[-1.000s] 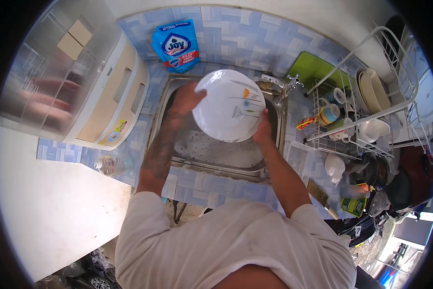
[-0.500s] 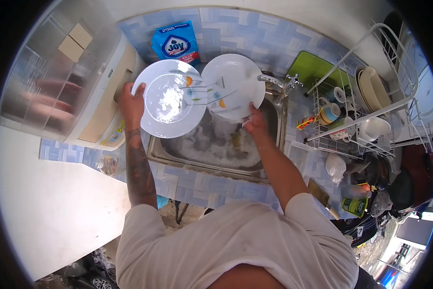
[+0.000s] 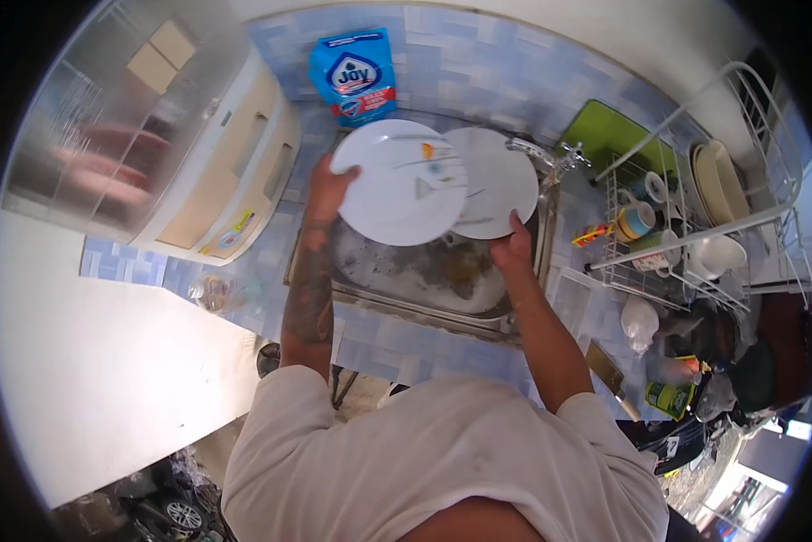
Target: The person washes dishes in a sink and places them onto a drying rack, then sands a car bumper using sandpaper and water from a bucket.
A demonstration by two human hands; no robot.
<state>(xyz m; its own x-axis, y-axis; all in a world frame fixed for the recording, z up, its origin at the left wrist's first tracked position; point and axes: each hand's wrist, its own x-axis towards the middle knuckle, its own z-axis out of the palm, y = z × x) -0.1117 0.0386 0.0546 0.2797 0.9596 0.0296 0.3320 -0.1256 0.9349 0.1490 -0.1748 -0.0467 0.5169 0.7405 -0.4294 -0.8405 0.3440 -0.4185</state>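
My left hand [image 3: 332, 187] grips the left rim of a white plate [image 3: 392, 199] with an orange and grey flower pattern, held over the sink [image 3: 406, 310]. A second white plate [image 3: 505, 185] is in my right hand [image 3: 512, 246], which pinches its lower right edge. The left plate overlaps the second one and hides its left part. Sudsy water [image 3: 379, 271] with something brownish in it shows in the basin below. At the sink's back right, the metal faucet [image 3: 537, 154] reaches over the edge of the second plate.
Behind the sink stands a blue Joy pouch [image 3: 355, 77]. To the right are a green board [image 3: 618, 135], a wire rack [image 3: 695, 226] with cups and bowls, and a cleaver [image 3: 606, 369] on the tiled counter. A plastic drawer cabinet [image 3: 216, 199] is at the left.
Half a second ago the plates were side by side and farther left. The left plate has moved right, in front of the second plate. The camera view has also shifted slightly.
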